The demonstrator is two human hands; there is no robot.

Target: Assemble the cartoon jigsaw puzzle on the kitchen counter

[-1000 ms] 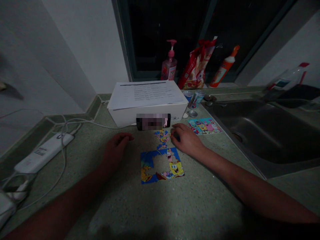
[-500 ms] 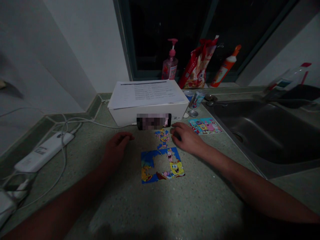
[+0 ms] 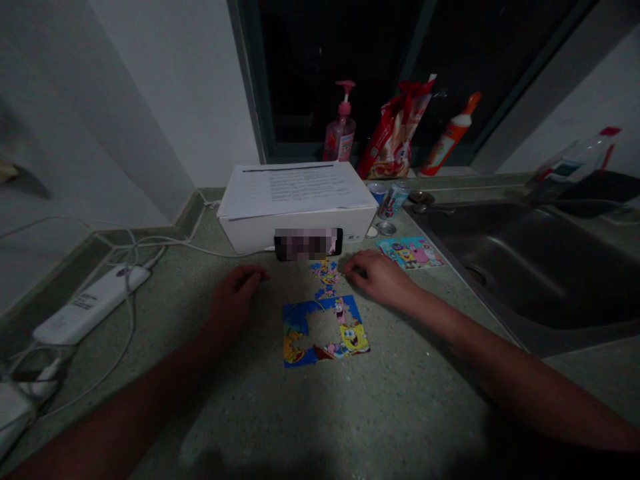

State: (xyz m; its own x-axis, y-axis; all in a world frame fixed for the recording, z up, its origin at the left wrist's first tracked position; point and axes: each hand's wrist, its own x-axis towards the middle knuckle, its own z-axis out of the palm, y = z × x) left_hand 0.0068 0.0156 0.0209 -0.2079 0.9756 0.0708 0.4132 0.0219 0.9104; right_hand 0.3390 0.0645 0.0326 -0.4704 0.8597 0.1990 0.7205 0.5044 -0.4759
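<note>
A partly assembled cartoon jigsaw puzzle lies flat on the speckled green counter, with a gap in its middle. Several loose pieces lie in a strip just beyond it, below a phone whose screen is blurred. My right hand rests beside those pieces, its fingertips at their right edge; anything between the fingers is hidden. My left hand lies loosely curled left of the pieces, touching nothing but the counter. A small cartoon picture card sits to the right.
Papers lie on a white box behind the phone. Along the window stand a pink pump bottle, a red bag, an orange tube and cans. A steel sink lies right; a white power strip and cables lie left.
My right hand has shifted slightly right, away from the loose pieces. My left hand and the puzzle stay in about the same place.
</note>
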